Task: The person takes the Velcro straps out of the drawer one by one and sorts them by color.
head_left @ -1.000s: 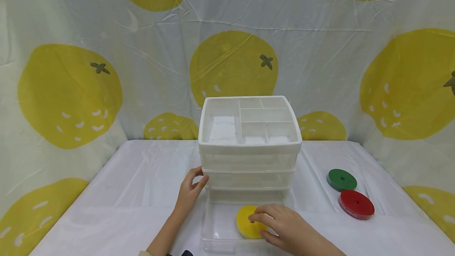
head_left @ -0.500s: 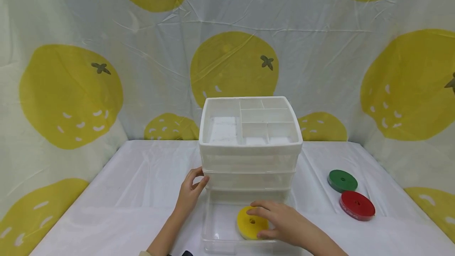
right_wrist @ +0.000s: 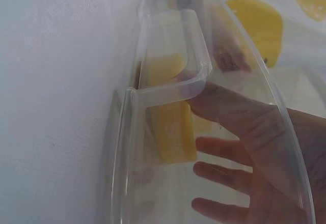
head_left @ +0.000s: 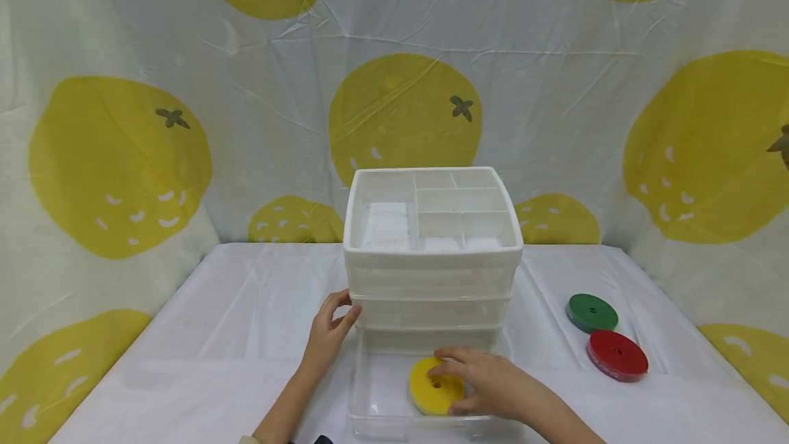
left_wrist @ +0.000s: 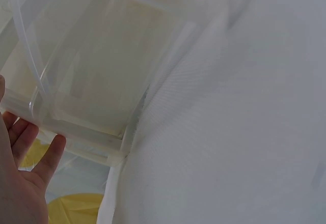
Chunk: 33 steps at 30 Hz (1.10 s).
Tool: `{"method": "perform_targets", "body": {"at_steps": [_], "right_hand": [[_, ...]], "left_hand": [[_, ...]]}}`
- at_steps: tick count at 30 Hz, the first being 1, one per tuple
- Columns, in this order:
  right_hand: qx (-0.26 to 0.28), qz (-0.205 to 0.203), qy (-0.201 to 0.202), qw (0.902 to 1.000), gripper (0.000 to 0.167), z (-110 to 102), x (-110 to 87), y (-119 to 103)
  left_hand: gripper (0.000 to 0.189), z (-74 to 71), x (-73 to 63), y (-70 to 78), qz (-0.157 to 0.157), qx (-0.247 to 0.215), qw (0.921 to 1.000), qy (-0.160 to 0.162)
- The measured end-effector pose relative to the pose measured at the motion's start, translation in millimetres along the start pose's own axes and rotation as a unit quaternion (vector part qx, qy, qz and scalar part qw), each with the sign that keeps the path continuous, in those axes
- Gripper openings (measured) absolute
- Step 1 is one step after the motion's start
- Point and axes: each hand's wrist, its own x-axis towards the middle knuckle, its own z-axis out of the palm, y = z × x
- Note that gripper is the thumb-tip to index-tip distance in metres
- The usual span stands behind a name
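A white plastic drawer unit (head_left: 431,278) with a divided top stands in the middle of the table. Its clear bottom drawer (head_left: 385,423) is pulled out toward me. In that drawer lies a flat yellow roll of ribbon-like material (head_left: 425,399) with a hole in its centre. My right hand (head_left: 493,386) reaches in over it, fingers spread, index finger above the roll and thumb by its near edge. Seen from the right wrist, the hand (right_wrist: 254,147) shows through the clear drawer wall. My left hand (head_left: 329,331) grips the unit's left front corner between thumb and fingers.
A green roll (head_left: 592,312) and a red roll (head_left: 618,356) lie side by side on the white-covered table (head_left: 265,293), to the right of the unit. A white curtain (head_left: 542,101) printed with large yellow fruit closes off the back and sides.
My right hand has shifted slightly, and the index finger has come off the yellow roll's centre hole, which now shows. The roll and my left hand have stayed in place.
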Motion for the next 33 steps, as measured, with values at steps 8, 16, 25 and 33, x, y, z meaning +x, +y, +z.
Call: {"method": "perform_targets", "body": {"at_steps": [8,16,25,33], "right_hand": [[0.016,0.011,-0.01,0.9998,0.044,2,1.5,1],[0.038,0.0,0.003,0.9993,0.038,5,6.6,0],[0.049,-0.017,0.011,0.9986,0.045,6,5.9,2],[0.055,-0.006,-0.012,0.9984,0.046,-2,2.9,1]], "left_hand": [[0.028,0.1,-0.2,-1.6,0.008,0.011,0.9999,0.003],[0.028,0.2,-0.2,-2.1,0.003,0.01,0.9999,0.001],[0.028,0.3,-0.5,-3.8,-0.007,0.001,1.0,-0.004],[0.029,-1.2,-2.3,17.9,-0.022,0.003,0.9997,-0.012]]}}
